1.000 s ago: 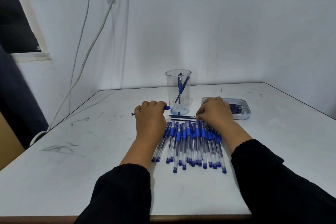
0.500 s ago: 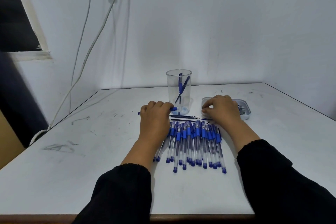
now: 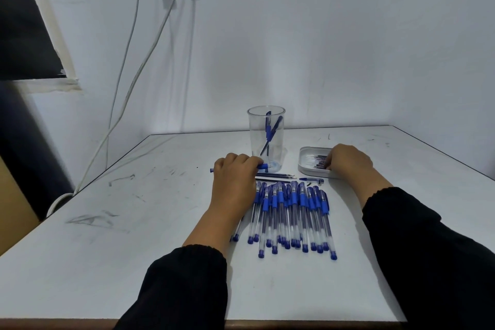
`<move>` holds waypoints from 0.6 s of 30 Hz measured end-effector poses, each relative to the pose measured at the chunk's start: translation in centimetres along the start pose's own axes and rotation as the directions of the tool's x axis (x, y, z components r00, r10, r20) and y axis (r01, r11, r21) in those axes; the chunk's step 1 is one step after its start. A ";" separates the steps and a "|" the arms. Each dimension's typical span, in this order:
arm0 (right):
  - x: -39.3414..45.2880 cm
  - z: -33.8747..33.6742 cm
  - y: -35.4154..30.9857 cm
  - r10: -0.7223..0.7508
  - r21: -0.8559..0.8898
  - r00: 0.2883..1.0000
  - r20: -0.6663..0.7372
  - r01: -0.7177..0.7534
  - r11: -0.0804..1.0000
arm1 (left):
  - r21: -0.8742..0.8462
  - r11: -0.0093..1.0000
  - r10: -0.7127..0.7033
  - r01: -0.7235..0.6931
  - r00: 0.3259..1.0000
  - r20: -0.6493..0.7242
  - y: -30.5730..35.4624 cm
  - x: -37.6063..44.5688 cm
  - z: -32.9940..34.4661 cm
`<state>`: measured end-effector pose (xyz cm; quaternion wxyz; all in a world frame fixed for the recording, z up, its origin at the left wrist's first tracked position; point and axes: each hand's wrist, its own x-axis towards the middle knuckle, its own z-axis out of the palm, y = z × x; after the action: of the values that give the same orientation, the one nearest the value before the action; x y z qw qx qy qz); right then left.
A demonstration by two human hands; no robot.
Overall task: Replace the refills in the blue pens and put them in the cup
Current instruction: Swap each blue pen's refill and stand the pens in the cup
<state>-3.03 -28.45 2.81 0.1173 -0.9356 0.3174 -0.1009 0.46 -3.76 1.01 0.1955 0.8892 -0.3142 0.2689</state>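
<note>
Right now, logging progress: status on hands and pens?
Left hand grips a pen. Right hand in refill tray. Two pens in cup. Nothing blocking.

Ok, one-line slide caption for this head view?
Left hand grips a pen barrel beside the cup while right hand reaches into the refill tray.

You see blue-capped, clear-barrelled pens in the lower centre of the frame on a white table smudged with grey marks. The cup above them is clear; the tray to its right is white. Your sleeves are black.
</note>
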 end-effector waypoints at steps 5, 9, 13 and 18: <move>0.1 0.1 -0.1 -0.021 -0.025 1.000 -0.012 0.021 0.999 | 0.004 1.000 0.002 -0.002 1.000 0.004 0.0 0.0 0.1; -0.2 0.3 0.3 -0.084 -0.112 0.993 -0.085 0.074 0.991 | 0.009 1.000 0.001 -0.001 1.000 0.002 -0.1 0.0 0.2; -0.4 0.1 0.4 -0.064 -0.068 0.997 -0.050 0.061 0.996 | 0.004 1.000 0.002 -0.002 1.000 0.017 0.0 0.0 0.1; -0.3 -0.1 0.2 -0.075 -0.086 0.997 -0.029 0.072 0.994 | 0.005 1.000 -0.003 0.003 1.000 0.023 0.0 0.0 0.0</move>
<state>-3.41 -28.46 2.83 0.0684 -0.9491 0.2886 -0.1066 0.45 -3.77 0.99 0.1903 0.8932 -0.3143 0.2591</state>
